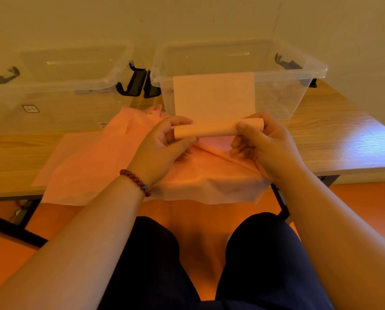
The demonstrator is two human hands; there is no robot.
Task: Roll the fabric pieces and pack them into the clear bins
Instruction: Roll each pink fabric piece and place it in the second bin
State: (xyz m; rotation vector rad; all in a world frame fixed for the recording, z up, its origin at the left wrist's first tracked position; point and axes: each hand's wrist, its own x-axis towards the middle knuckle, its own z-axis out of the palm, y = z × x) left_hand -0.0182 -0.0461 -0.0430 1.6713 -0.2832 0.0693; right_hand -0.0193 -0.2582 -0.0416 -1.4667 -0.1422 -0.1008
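Observation:
A pink fabric piece is partly rolled into a tube that I hold above the table. Its unrolled tail runs up and drapes over the front rim of the right clear bin. My left hand pinches the tube's left end between thumb and fingers. At the right end, my right hand grips the tube with its thumb on top. Beneath my hands, a loose pile of pink fabric pieces spreads over the wooden table and hangs past its front edge.
A second clear bin stands at the back left, and both bins have black latches. A plain wall rises right behind the bins. My knees in dark trousers are below the table edge, over an orange floor. Black table legs show at left and right.

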